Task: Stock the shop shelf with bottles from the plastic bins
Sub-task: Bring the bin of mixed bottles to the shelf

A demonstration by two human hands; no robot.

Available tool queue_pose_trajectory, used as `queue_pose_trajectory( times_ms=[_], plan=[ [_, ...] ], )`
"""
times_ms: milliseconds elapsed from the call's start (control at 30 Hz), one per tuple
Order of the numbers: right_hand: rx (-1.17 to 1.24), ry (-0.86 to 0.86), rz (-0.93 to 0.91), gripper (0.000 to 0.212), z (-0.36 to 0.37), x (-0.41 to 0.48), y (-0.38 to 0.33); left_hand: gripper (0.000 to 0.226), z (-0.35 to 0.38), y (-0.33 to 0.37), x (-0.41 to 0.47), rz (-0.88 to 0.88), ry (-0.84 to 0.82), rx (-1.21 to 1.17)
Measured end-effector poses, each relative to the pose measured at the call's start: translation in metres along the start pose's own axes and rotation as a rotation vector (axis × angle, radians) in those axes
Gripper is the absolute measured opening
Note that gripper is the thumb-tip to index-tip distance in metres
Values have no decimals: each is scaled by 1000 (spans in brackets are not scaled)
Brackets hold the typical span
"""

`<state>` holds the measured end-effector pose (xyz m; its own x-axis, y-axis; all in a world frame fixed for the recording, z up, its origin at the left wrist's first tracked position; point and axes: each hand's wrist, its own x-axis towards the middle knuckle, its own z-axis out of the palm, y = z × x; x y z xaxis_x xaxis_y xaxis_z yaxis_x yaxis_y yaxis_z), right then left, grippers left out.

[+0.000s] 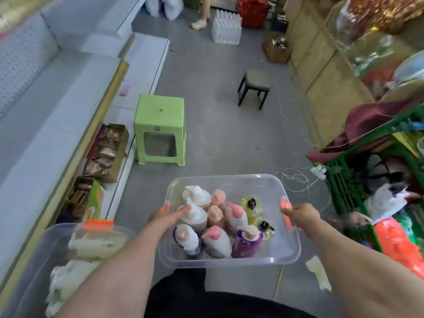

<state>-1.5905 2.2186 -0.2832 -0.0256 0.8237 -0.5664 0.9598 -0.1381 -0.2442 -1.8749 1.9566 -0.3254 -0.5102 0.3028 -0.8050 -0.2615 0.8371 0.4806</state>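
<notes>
Both hands grip a clear bin (upright pump bottles inside).

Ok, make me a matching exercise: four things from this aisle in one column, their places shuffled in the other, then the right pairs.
Things
1. green plastic stool
2. purple pump bottle
3. dark-legged stool
4. shrink-wrapped pack of bottles

Places
A. at the far end of the floor, by a person's foot
B. inside the clear plastic bin
C. on the floor next to the white shelf
D. on the open floor near the wooden counter

Pairs: 1-C, 2-B, 3-D, 4-A
</notes>
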Motion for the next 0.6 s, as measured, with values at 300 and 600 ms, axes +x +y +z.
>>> queue_pose_trajectory(
  times_ms=[300, 600],
  plan=[
    [-6, -118, -136, 38, -33, 134, -206, 101, -78, 146, 102, -13, 126, 1],
    [-196, -244, -357, 34, -37, 246, -433, 119, -139, 220, 180, -155, 253, -320]
  ],
)
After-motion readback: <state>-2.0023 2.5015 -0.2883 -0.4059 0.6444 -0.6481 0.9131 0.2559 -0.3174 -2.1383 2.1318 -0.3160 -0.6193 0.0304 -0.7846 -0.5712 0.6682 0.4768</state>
